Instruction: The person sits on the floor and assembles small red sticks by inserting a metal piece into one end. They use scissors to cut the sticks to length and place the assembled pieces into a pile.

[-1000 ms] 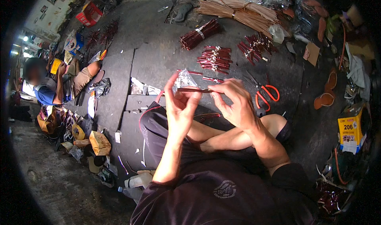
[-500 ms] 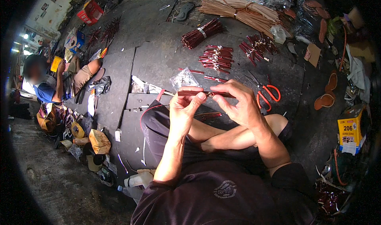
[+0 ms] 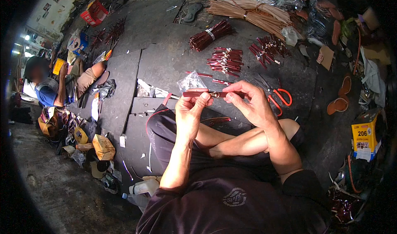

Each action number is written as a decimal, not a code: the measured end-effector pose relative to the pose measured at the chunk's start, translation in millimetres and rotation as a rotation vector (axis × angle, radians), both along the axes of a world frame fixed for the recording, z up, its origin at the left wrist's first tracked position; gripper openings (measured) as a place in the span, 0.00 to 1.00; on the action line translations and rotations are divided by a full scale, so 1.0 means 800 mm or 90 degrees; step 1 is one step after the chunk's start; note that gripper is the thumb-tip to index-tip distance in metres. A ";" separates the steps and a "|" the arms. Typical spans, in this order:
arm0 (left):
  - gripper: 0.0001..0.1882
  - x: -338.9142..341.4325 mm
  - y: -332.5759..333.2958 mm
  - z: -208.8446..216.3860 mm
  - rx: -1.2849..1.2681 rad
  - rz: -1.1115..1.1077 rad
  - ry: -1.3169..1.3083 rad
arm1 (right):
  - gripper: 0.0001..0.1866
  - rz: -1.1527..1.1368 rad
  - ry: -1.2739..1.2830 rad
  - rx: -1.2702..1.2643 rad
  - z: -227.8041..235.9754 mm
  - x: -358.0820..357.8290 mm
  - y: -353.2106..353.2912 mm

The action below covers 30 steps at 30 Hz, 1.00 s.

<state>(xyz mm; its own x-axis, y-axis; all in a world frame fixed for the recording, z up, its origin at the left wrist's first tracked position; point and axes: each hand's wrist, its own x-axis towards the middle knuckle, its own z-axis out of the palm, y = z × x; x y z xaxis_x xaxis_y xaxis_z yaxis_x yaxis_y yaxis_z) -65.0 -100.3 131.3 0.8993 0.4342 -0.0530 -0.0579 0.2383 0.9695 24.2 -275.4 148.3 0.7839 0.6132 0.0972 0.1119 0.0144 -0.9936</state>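
Between my two hands a dark red strap [image 3: 192, 94] is stretched level, with a small shiny metal buckle or ring [image 3: 215, 95] at its middle. My left hand [image 3: 191, 107] pinches the strap just left of the metal piece. My right hand [image 3: 250, 103] pinches it on the other side, thumb and fingers together. Beyond my hands lies a clear plastic bag [image 3: 192, 82] of small shiny pieces. Next to it is a stack of dark red straps with metal fittings [image 3: 225, 61]. Orange-handled scissors [image 3: 281, 98] rest right of my right hand.
A tied bundle of dark red strips [image 3: 211, 35] and long tan strips [image 3: 250, 14] lie farther back. More fitted straps [image 3: 269, 50] are at the back right. A yellow box [image 3: 364, 133] and brown sandals [image 3: 340, 97] stand at the right. Another person [image 3: 51, 85] sits at the far left.
My right hand has shifted slightly and its fingers have closed in on the strap. The strap is turned a little, so the metal piece shows more plainly between my hands.
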 end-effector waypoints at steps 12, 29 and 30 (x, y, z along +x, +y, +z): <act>0.11 -0.007 0.012 0.012 -0.047 -0.026 0.014 | 0.09 -0.021 -0.147 -0.062 0.017 -0.007 0.001; 0.09 -0.010 -0.005 0.019 0.016 -0.072 -0.044 | 0.10 0.076 -0.017 0.009 0.004 -0.001 0.006; 0.09 -0.010 -0.006 0.021 0.016 -0.069 -0.051 | 0.10 0.066 -0.009 0.003 0.007 -0.003 0.007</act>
<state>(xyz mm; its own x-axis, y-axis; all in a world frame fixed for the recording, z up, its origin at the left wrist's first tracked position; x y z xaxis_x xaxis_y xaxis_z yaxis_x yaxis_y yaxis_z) -73.0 -105.3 147.8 0.9421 0.3341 0.0299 -0.1099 0.2234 0.9685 22.1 -270.0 153.9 0.7146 0.6907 0.1105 0.1237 0.0307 -0.9918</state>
